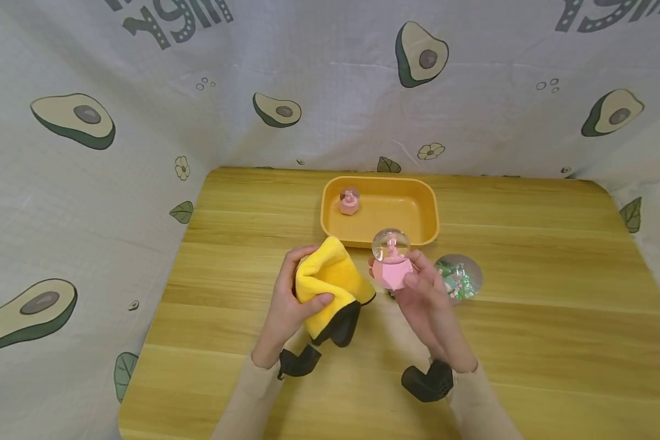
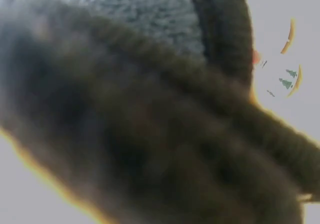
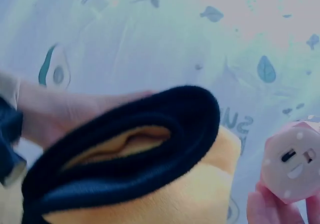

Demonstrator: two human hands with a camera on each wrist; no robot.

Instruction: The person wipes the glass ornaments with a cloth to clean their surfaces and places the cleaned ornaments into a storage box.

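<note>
My left hand grips a folded yellow cloth with black edging, thumb across its front. In my right hand is a snow globe with a faceted pink base and a clear ball on top, its base held between fingers and thumb. The two hands are side by side, cloth and globe a little apart. The right wrist view shows the underside of the pink base, with a dark slot in it, and the looped black edge of the cloth. Blurred dark fabric fills most of the left wrist view.
Behind the hands stands a yellow tray, with a smaller pink snow globe in its left end. Beside my right hand lies a round, clear-looking piece with green and pink bits. An avocado-print curtain hangs behind the wooden table.
</note>
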